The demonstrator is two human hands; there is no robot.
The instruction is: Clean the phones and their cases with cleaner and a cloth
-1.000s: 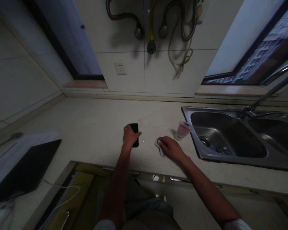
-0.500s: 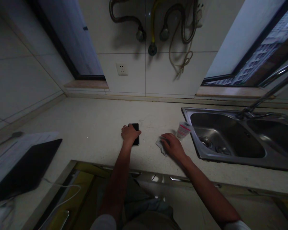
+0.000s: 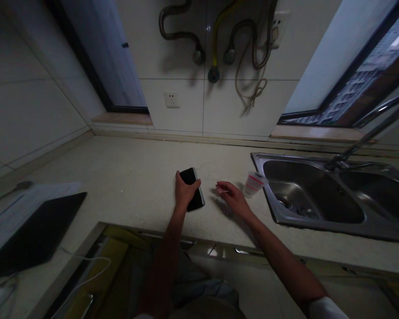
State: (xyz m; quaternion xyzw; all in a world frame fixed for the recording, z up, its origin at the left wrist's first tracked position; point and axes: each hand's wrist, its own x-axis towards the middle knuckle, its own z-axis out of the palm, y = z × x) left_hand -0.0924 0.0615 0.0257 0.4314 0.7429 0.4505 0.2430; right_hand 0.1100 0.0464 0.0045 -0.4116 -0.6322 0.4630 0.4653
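My left hand (image 3: 185, 190) grips a black smartphone (image 3: 196, 197) lying tilted on the pale stone countertop (image 3: 126, 173), its fingers curled over the phone's left edge. To the right, my right hand (image 3: 234, 200) hovers low over the counter with its fingers stretched forward. A tiny pale sliver shows at the fingertips, and I cannot tell whether it is the white cloth. Just beyond those fingers stands a small translucent plastic cup (image 3: 253, 185) with pink markings, beside the sink's rim.
A double stainless-steel sink (image 3: 314, 195) with a tall faucet (image 3: 369, 133) lies on the right. A dark laptop (image 3: 33, 235) on papers and a white cable (image 3: 86, 270) are at the left. Hoses (image 3: 216, 40) and a wall socket (image 3: 172, 99) are on the tiled wall.
The phone has been turned and shifted slightly right under my left hand. My right hand has lifted and moved back, and the white cloth no longer shows on the counter.
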